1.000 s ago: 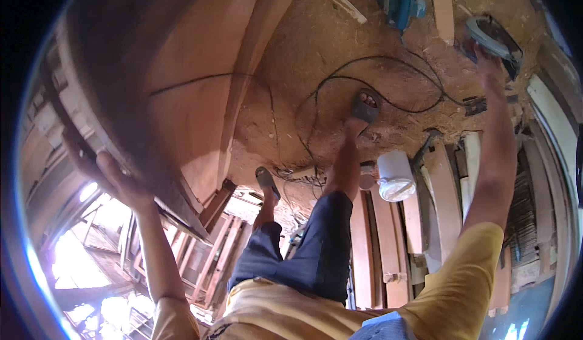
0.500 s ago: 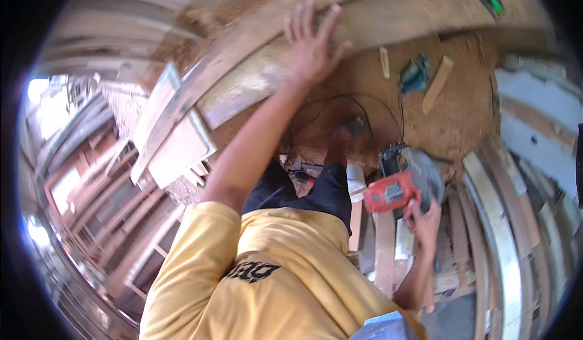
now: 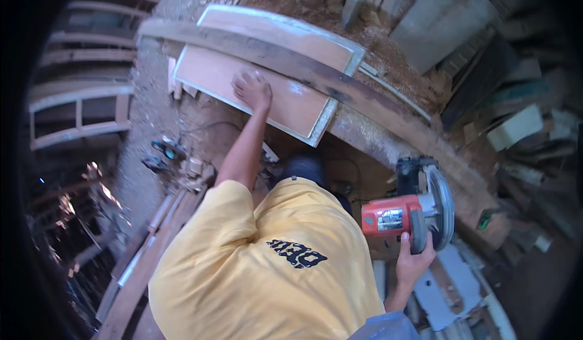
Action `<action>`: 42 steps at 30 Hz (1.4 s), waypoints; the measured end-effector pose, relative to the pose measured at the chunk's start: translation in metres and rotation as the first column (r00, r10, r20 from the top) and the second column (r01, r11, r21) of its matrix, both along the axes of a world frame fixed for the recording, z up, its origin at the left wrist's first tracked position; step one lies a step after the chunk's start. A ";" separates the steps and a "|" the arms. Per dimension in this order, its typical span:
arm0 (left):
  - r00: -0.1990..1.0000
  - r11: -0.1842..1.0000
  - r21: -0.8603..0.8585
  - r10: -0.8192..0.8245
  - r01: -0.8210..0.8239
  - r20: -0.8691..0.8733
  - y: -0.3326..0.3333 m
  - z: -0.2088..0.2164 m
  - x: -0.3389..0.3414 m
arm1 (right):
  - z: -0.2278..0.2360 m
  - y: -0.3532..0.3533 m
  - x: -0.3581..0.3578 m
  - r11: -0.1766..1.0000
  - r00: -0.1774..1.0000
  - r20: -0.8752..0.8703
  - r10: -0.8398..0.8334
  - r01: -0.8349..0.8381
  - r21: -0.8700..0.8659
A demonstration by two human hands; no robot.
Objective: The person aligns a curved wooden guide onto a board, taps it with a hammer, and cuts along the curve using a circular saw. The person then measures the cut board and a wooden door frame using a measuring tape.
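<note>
My right hand (image 3: 414, 260) is wrapped round the rear handle of a red circular saw (image 3: 384, 217), whose round silver-grey guard faces right. The saw is held up at my right side. Ahead of me, my left hand (image 3: 252, 90) is over a light brown panel (image 3: 300, 110) with a pale border, fingers apart and slightly bent. Whether the palm presses on the panel is hard to tell. A long dark wooden beam (image 3: 291, 67) runs along the panel's far side, and a similar bordered panel part (image 3: 273, 35) shows beyond it.
A teal power tool (image 3: 169, 149) lies on the ground at left, near wood offcuts (image 3: 193, 169). Long boards (image 3: 136, 279) lie at lower left. Slabs and scrap wood (image 3: 446, 27) crowd the far right. A small green object (image 3: 484, 220) lies right of the saw.
The view has swung round to the right, and the bordered panel is now in front of me. My left hand has gone from outspread to slightly bent fingers; my right still grips the saw.
</note>
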State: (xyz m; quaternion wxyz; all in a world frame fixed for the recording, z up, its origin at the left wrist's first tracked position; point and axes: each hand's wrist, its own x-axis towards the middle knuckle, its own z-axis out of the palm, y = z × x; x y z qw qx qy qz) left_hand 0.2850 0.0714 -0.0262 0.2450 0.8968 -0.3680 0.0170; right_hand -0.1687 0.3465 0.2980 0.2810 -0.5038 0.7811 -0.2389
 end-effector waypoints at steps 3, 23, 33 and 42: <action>0.992 0.993 0.014 0.116 -0.116 -0.039 -0.054 0.002 0.028 | 0.020 -0.107 0.013 0.982 0.982 -0.063 0.176 -0.180 -0.062; 0.927 0.929 0.082 0.346 -0.360 0.149 -0.103 -0.028 0.001 | -0.133 -0.411 0.041 0.630 0.632 0.041 0.774 -0.774 0.060; 0.926 0.944 0.024 0.316 -0.328 0.209 -0.091 -0.030 0.007 | -0.163 -0.412 0.037 0.650 0.637 0.155 0.755 -0.759 -0.049; 0.920 0.947 -0.008 0.315 -0.322 0.234 -0.098 -0.033 0.001 | -0.161 -0.418 0.032 0.618 0.617 0.066 0.785 -0.786 0.000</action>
